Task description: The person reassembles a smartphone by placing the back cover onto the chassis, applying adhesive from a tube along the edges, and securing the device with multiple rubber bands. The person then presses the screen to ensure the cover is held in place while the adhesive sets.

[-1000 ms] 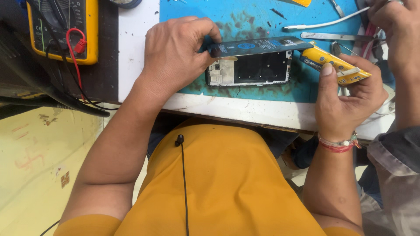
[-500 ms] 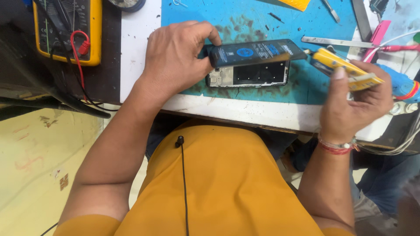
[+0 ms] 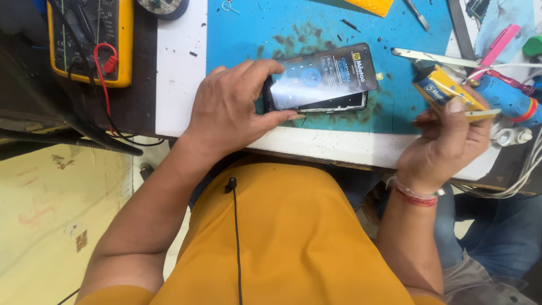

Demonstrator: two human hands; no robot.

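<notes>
the left hand pinches a dark phone screen by its near end, thumb under and fingers over, holding it tilted just above the phone frame that lies on the blue mat. the right hand, at 3 o'clock of the screen, is closed around a yellow glue tube, nozzle toward the screen. judging by this, the screen is not yet seated in the frame; whether glue is laid i cannot tell. a yellow meter sits at 10 o'clock.
</notes>
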